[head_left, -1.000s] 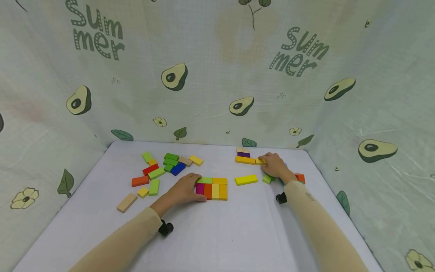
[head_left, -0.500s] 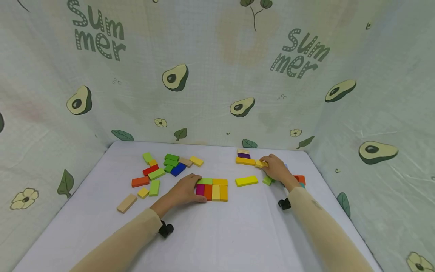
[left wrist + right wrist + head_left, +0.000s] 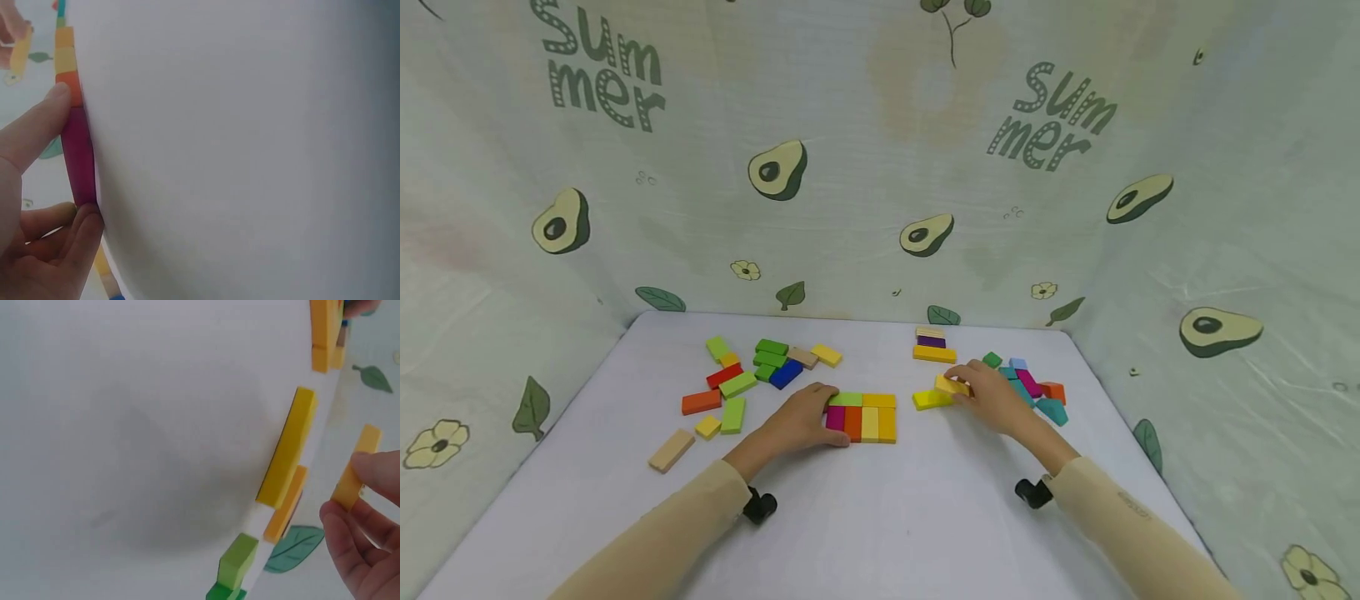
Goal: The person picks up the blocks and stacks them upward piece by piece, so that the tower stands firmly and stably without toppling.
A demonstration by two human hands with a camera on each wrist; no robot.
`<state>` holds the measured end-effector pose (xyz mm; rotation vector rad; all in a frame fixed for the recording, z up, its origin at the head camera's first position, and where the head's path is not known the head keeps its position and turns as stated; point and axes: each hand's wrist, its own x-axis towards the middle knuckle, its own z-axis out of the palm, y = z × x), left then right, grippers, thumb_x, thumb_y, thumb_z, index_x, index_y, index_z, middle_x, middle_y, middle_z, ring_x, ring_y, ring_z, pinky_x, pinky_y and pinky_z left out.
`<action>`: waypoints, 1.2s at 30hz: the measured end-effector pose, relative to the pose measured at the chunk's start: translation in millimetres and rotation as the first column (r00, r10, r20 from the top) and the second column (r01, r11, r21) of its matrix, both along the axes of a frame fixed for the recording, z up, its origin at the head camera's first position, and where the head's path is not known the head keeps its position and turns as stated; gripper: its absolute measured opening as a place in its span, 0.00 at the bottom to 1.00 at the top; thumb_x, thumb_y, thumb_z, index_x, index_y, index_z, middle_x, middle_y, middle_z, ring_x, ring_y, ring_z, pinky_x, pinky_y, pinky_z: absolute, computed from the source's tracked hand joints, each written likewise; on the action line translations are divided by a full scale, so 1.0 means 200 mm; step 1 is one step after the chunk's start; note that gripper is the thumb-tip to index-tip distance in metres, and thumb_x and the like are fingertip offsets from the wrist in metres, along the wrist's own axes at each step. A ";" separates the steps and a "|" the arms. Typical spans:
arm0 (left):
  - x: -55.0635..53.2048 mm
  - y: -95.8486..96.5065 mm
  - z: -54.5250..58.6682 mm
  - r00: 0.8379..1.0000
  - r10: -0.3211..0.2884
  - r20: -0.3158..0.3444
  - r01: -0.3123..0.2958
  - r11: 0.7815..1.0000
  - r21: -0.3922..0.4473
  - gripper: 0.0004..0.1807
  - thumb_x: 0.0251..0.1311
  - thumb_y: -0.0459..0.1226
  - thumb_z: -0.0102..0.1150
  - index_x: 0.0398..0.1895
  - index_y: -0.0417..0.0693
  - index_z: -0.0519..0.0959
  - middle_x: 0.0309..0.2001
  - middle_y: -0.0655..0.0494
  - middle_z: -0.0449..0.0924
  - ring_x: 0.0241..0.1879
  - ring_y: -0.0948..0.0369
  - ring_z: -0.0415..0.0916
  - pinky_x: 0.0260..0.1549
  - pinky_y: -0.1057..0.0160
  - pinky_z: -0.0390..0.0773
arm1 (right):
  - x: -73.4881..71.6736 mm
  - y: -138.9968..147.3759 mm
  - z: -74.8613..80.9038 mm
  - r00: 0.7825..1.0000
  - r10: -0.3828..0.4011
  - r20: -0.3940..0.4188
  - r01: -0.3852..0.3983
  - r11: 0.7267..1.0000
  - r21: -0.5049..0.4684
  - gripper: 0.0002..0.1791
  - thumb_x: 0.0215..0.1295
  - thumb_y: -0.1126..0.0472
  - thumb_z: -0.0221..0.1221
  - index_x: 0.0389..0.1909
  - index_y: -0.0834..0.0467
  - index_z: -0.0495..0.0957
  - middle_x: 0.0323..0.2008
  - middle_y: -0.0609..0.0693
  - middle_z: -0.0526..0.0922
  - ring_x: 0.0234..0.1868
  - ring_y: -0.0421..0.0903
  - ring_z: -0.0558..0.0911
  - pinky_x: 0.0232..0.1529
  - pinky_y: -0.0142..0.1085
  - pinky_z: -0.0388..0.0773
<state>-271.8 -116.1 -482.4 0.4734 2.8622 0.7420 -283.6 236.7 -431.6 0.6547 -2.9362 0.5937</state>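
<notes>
My left hand (image 3: 800,419) grips the left side of a flat rectangle of wooden blocks, thumb in front and fingertips at the back. That rectangle has a magenta block (image 3: 79,156), an orange-red block (image 3: 853,425), a light green block (image 3: 847,399) and several yellow ones, lying edge to edge. Between thumb and fingers, my right hand (image 3: 996,400) pinches a small yellow block (image 3: 359,465), raised off the table. Just beside and below it in the head view lies a longer bright yellow block (image 3: 929,401), right of the rectangle.
Loose blocks are scattered at the left, among them a red-orange block (image 3: 702,402) and a blue block (image 3: 786,374). At the back, a yellow block (image 3: 935,354) lies before a purple block (image 3: 932,342). Teal blocks (image 3: 1051,410) and others lie right of my right hand.
My right hand has lifted the small yellow block from the back row and brought it forward and left, above the bright yellow block. My left hand stays at the rectangle.
</notes>
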 end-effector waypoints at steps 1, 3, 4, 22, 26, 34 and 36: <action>0.00 0.00 0.00 1.000 -0.001 0.000 0.001 1.000 0.005 0.51 0.53 0.57 0.82 0.75 0.43 0.71 0.73 0.44 0.72 0.70 0.48 0.72 0.71 0.44 0.73 | 0.03 -0.02 0.00 1.000 0.013 -0.003 -0.013 1.000 0.002 0.17 0.71 0.64 0.69 0.59 0.55 0.83 0.47 0.52 0.83 0.44 0.48 0.81 0.49 0.40 0.87; 0.00 0.00 0.00 1.000 -0.004 -0.001 0.004 1.000 0.009 0.51 0.52 0.57 0.82 0.75 0.42 0.72 0.73 0.44 0.73 0.70 0.48 0.72 0.71 0.43 0.73 | 0.08 -0.06 -0.01 0.999 0.040 -0.001 -0.040 0.999 0.004 0.18 0.70 0.63 0.70 0.59 0.54 0.84 0.45 0.49 0.83 0.42 0.45 0.80 0.47 0.36 0.86; 0.00 0.00 0.00 1.000 -0.006 -0.003 0.006 1.000 0.010 0.51 0.52 0.57 0.82 0.75 0.42 0.72 0.73 0.44 0.73 0.70 0.48 0.72 0.71 0.44 0.73 | 0.10 -0.08 -0.01 0.999 0.054 0.001 -0.054 0.998 0.006 0.18 0.70 0.63 0.70 0.59 0.54 0.84 0.45 0.48 0.82 0.41 0.44 0.79 0.45 0.35 0.85; 0.00 -0.01 0.00 1.000 -0.016 0.006 0.016 1.000 0.009 0.53 0.52 0.58 0.81 0.76 0.43 0.70 0.74 0.44 0.71 0.71 0.48 0.70 0.72 0.43 0.72 | 0.28 -0.37 -0.12 0.968 0.238 0.086 -0.239 0.971 0.004 0.15 0.70 0.62 0.70 0.56 0.52 0.84 0.45 0.45 0.81 0.41 0.40 0.77 0.47 0.32 0.83; 0.00 -0.01 0.00 1.000 -0.025 0.011 0.025 1.000 0.007 0.53 0.53 0.59 0.81 0.77 0.43 0.70 0.74 0.44 0.71 0.72 0.47 0.70 0.72 0.43 0.72 | 0.29 -0.41 -0.14 0.960 0.260 0.102 -0.262 0.965 0.002 0.15 0.70 0.63 0.69 0.56 0.54 0.84 0.44 0.46 0.80 0.39 0.40 0.76 0.45 0.31 0.82; 0.00 -0.05 0.01 0.997 -0.069 0.036 0.067 0.997 0.041 0.52 0.56 0.56 0.80 0.79 0.44 0.68 0.76 0.45 0.69 0.74 0.48 0.68 0.73 0.43 0.70 | 0.30 -0.45 -0.18 0.966 0.238 0.104 -0.238 0.971 -0.014 0.14 0.70 0.63 0.70 0.54 0.53 0.86 0.43 0.45 0.76 0.36 0.37 0.74 0.43 0.27 0.80; 0.00 -0.07 0.01 0.995 -0.093 0.040 0.091 0.995 0.047 0.51 0.57 0.54 0.79 0.79 0.45 0.68 0.77 0.46 0.69 0.75 0.48 0.67 0.74 0.43 0.69 | 0.30 -0.45 -0.19 0.966 0.238 0.102 -0.237 0.971 -0.022 0.13 0.69 0.64 0.70 0.54 0.54 0.87 0.43 0.45 0.76 0.37 0.37 0.75 0.43 0.28 0.80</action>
